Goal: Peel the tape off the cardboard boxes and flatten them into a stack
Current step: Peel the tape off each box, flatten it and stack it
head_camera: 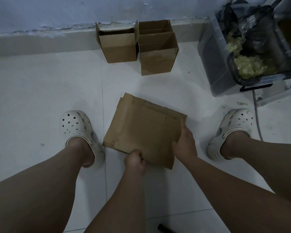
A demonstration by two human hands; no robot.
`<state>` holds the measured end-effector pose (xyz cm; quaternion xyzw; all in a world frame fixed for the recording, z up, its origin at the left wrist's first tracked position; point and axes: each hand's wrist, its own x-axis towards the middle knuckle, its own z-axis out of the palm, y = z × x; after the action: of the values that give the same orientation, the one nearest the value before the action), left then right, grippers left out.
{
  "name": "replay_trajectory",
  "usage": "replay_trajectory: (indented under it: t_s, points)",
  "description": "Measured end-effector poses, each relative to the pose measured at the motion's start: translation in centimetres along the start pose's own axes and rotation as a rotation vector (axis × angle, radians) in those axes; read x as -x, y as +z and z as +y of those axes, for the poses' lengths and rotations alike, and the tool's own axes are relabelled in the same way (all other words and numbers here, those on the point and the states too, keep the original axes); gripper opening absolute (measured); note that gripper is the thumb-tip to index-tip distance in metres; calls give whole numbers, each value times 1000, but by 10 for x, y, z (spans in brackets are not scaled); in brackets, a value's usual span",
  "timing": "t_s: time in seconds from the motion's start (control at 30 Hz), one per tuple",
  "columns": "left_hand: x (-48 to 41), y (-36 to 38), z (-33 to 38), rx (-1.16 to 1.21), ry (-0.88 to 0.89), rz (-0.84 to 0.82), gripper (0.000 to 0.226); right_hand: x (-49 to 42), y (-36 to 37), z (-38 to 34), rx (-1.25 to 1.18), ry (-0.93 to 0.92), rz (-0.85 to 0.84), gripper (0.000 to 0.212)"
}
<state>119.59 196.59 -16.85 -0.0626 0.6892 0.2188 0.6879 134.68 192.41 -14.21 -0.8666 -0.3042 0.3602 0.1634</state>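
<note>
A stack of flattened brown cardboard boxes (pixel 141 130) lies on the white tiled floor between my feet. My left hand (pixel 135 160) grips its near edge, fingers curled under the cardboard. My right hand (pixel 185 140) holds the stack's right edge, thumb on top. Two open cardboard boxes stand by the far wall: a left one (pixel 119 47) with its flaps up, and a right one (pixel 157 54) with tape remnants on its front.
A clear plastic bin (pixel 225 64) lined with a black bag holding crumpled yellowish tape (pixel 249 66) stands at the right. A grey cable (pixel 257 118) runs beside my right shoe (pixel 232 130). My left shoe (pixel 79 130) is left of the stack. A dark object (pixel 165 228) lies at the bottom edge.
</note>
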Motion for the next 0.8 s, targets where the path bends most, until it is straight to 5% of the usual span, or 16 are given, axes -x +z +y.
replay_trajectory:
  t_s: [0.2, 0.33, 0.4, 0.7, 0.8]
  points:
    - [16, 21, -11, -67, -14, -32, 35, 6, 6, 3, 501, -244, -182, 71]
    - [24, 31, -5, -368, 218, 359, 51, 11, 12, 7, 556, -172, -355, 73]
    - [31, 37, 1, -584, 436, 428, 52, 13, 12, 11, 568, -129, -377, 75]
    - [44, 119, 41, -1412, 1152, 86, 36, -8, -14, -1, 552, -128, -190, 66]
    - [42, 152, 65, -1607, 1299, 125, 36, -27, -31, -22, 545, -225, -116, 57]
